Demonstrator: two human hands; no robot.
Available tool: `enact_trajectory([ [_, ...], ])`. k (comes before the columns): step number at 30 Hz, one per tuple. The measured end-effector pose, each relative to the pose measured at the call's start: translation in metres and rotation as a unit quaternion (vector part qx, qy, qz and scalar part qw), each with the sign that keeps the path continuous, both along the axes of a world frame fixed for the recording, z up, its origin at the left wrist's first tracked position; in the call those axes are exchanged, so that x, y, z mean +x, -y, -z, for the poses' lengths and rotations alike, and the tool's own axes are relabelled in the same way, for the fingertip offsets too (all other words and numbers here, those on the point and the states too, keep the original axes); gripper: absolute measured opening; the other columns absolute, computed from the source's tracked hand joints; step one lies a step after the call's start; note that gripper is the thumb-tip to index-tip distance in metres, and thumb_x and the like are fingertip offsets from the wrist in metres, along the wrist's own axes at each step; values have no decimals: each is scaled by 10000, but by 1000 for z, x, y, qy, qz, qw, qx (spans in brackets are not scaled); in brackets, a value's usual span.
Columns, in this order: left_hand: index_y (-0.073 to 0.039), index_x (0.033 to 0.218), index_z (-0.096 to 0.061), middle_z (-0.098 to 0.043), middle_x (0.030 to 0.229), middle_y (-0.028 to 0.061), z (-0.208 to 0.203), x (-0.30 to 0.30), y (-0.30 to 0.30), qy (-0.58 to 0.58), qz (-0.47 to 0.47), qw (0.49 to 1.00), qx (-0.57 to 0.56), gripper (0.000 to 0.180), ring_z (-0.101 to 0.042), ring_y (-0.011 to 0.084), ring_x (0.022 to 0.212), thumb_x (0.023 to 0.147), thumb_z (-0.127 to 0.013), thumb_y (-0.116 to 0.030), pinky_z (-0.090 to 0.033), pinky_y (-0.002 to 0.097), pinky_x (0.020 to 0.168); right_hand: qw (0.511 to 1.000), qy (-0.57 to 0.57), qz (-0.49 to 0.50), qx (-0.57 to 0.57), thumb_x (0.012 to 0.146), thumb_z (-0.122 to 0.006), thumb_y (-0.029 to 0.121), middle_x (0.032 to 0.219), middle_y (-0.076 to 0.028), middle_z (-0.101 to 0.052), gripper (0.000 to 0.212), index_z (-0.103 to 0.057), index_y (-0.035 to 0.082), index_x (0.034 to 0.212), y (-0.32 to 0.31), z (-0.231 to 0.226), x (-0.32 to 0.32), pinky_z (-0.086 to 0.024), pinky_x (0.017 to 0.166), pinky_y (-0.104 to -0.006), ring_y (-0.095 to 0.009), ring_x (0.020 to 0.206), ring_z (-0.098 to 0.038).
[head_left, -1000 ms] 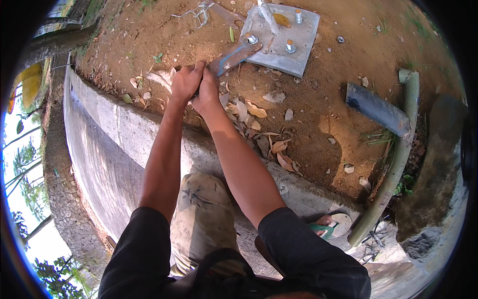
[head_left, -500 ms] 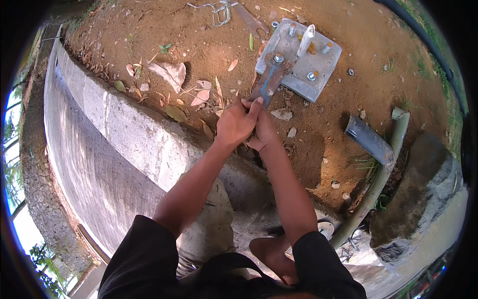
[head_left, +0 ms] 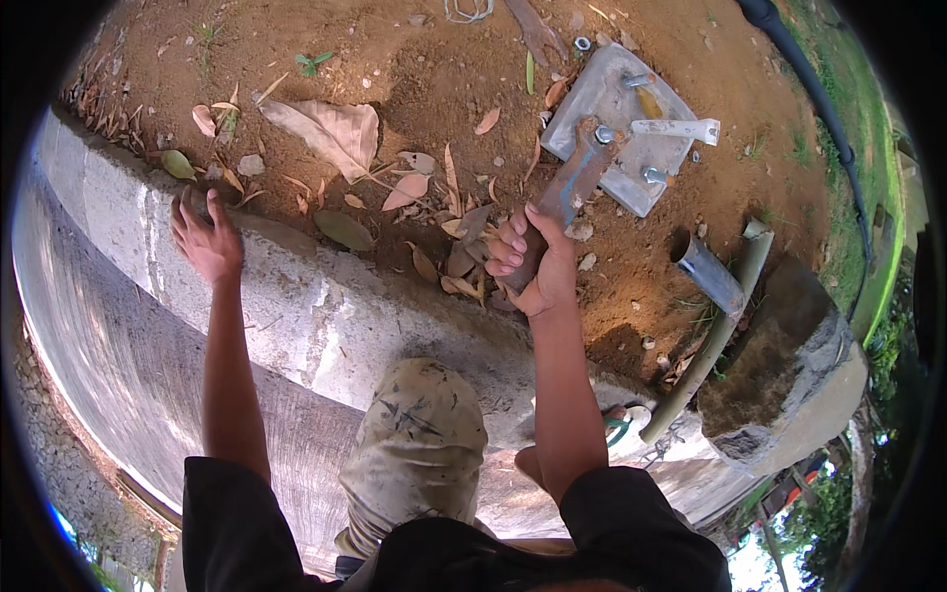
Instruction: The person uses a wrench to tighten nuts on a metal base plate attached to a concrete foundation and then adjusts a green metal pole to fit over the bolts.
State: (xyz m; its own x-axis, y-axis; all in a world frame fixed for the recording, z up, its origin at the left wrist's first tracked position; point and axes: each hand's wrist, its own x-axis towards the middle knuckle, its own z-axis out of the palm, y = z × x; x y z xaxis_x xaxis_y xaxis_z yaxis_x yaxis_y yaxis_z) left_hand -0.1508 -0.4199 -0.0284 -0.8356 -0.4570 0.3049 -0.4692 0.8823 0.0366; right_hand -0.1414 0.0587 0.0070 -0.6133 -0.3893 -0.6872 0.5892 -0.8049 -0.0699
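My right hand (head_left: 541, 261) is wrapped round the lower end of a rusty flat wrench (head_left: 576, 185) with a blue paint stripe. The wrench's far end sits around a bolt (head_left: 605, 134) on a square grey plate (head_left: 623, 189) lying tilted on the soil. Other bolts, one of them a shiny bolt (head_left: 658, 177), stand up from the same plate. A white-painted bar (head_left: 676, 128) with a notched end lies across its right part. Far to the left, my left hand (head_left: 209, 242) rests with fingers spread on the top of the concrete kerb (head_left: 286, 286), holding nothing.
A loose nut (head_left: 582, 43) and a rusty forked tool (head_left: 538, 35) lie beyond the plate. Dry leaves, including a large brown leaf (head_left: 335, 133), litter the soil. To the right are a short grey pipe (head_left: 710, 271), a long pole (head_left: 715, 335) and a big stone (head_left: 779, 375).
My left hand has let go of the wrench and moved left onto the kerb. The white bar has swung from upright to lying rightward. My right hand still grips the wrench.
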Motion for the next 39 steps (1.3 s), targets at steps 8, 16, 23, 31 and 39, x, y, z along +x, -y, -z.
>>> enact_trajectory([
  [8,-241,1481,-546,-419,1634,96,3,-12,-12,52,7,999,1,578,-340,347,1514,1015,-486,-579,-234,573,1231,1000,-12,14,-1,1041,-576,287,668,11,-427,283,-495,115,832,-10,-13,28,-363,512,-295,-122,555,-427],
  [16,-271,1486,-546,-439,1637,31,4,-16,-16,79,-7,997,3,547,-309,333,1537,1013,-483,-538,-189,561,1252,988,-48,148,6,1002,-646,267,690,24,-457,256,-515,131,829,74,10,-18,-400,581,-315,-120,610,-458],
  [23,-245,1490,-553,-454,1629,31,-3,-18,-22,106,-5,994,4,561,-282,351,1551,1015,-464,-531,-177,563,1261,955,-73,287,7,945,-710,265,719,10,-456,257,-512,145,833,108,21,-72,-433,658,-333,-146,674,-479],
  [31,-274,1483,-572,-461,1625,1,-4,-14,-21,121,-12,993,-2,548,-282,356,1548,1007,-459,-520,-186,549,1258,919,-74,384,44,915,-747,294,749,-5,-466,296,-497,150,848,127,39,-128,-439,691,-381,-175,703,-489],
  [39,-227,1489,-572,-445,1636,11,-12,-19,-29,142,-19,989,24,579,-223,338,1580,1018,-424,-529,-135,564,1280,907,-117,396,80,924,-734,299,743,-10,-460,289,-499,147,851,131,61,-136,-438,695,-387,-182,704,-483],
])
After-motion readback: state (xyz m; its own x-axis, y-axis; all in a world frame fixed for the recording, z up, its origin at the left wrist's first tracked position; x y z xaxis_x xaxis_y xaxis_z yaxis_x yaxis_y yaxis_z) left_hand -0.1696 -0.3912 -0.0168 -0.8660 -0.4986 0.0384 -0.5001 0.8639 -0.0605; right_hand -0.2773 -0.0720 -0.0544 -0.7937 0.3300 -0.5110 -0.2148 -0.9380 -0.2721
